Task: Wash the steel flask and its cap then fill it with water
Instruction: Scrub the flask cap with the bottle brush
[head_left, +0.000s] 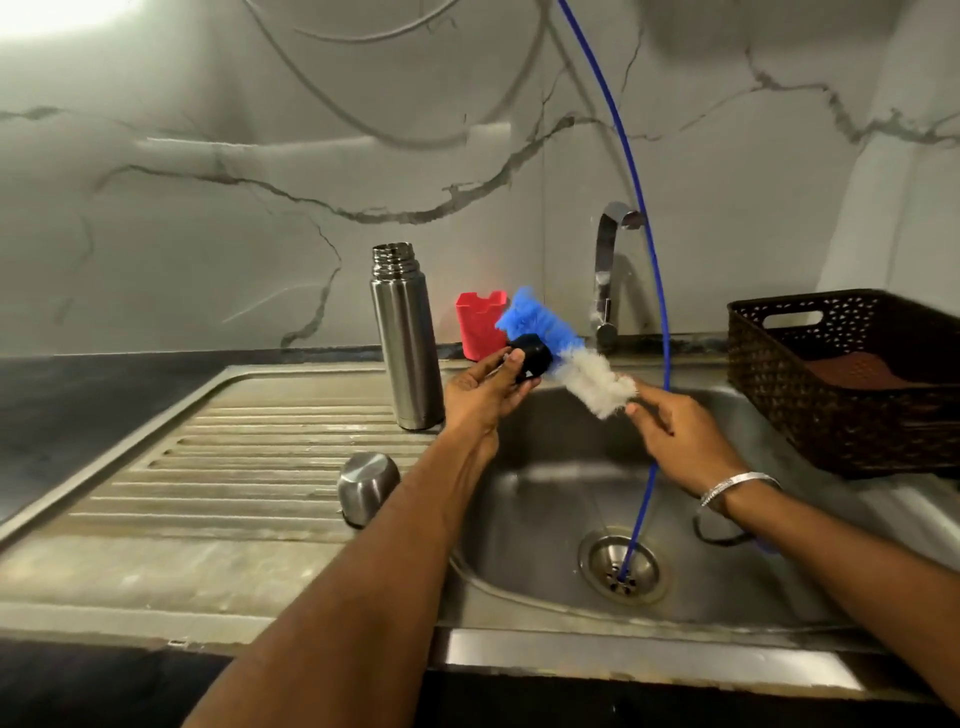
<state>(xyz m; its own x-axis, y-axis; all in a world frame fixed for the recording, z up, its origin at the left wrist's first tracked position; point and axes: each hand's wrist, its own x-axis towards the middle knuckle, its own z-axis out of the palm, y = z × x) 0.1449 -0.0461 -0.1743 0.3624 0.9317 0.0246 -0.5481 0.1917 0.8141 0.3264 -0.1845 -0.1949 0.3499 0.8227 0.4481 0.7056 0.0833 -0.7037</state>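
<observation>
My two forearms reach out over the front rim of the steel sink (519, 618). Down in the basin, a thin blue tube (655, 291) runs into the drain (621, 569) and arcs up past the tap and out of the top of view. On my right wrist sits a silver bangle (737, 486).

To the left of my left forearm, the flask's steel cup (368, 486) lies upside down on the ribbed draining board (234, 467), near the basin's edge.

Above the basin my left hand (483, 395) holds the small black cap (531, 358), thumb and fingers curled around it. My right hand (675, 431) has its fingers closed on the near end of a bottle brush (566, 353), pinching it just below the white bristles; the handle itself is hidden in my hand. The brush slants up and to the left, its white part nearest my right hand and its blue part beside the cap, bristles touching the cap.

Just behind my left hand, the steel flask (405, 338) stands upright and open on the draining board. Behind the brush a red holder (480, 325) stands against the marble wall, and the chrome tap (608, 280) rises at the basin's back edge. Off to the right, a dark woven basket (841, 379) rests on the counter.
</observation>
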